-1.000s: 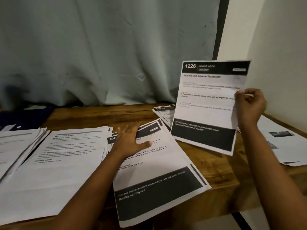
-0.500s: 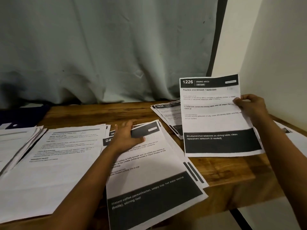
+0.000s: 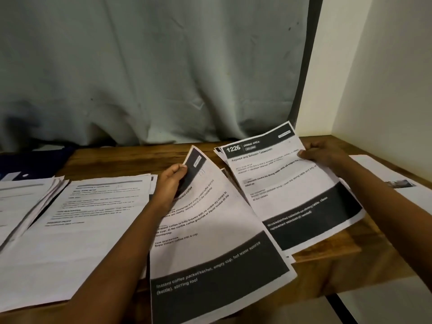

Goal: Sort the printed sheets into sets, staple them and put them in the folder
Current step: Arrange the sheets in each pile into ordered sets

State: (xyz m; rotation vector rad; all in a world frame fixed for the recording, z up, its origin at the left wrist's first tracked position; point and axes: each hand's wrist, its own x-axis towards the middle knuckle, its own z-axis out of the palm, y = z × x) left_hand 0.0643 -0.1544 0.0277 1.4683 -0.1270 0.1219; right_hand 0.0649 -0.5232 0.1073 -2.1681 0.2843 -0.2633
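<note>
Head view, sorting step: the left hand, at frame centre, grips the upper corner of a white printed sheet with black bands. Its fingers and thumb are closed on the dark header, so the top lifts while the lower end lies on the brown wooden surface. The right hand, centre right, pinches the right edge of a second white black-banded sheet, held low and tilted over a small pile of similar sheets at the back. Further white stacks lie at lower left and far left. A loose sheet bearing a small photograph lies at the right edge. At upper left a dark blue flat object may be the folder; no stapler is in view.

Judgement: sets are being matched and stapling has not begun. Next, each held sheet needs laying on its matching pile, edges squared.

Legible on the right-hand sheet: "1226 DINING AREA", "Replace and Smooth Tablecloth". On the left-hand sheet: "Brew instant coffee into a cup" and "Instant coffee packet/sachet, empty cup, hot water source (kettle), stirring tool".
</note>
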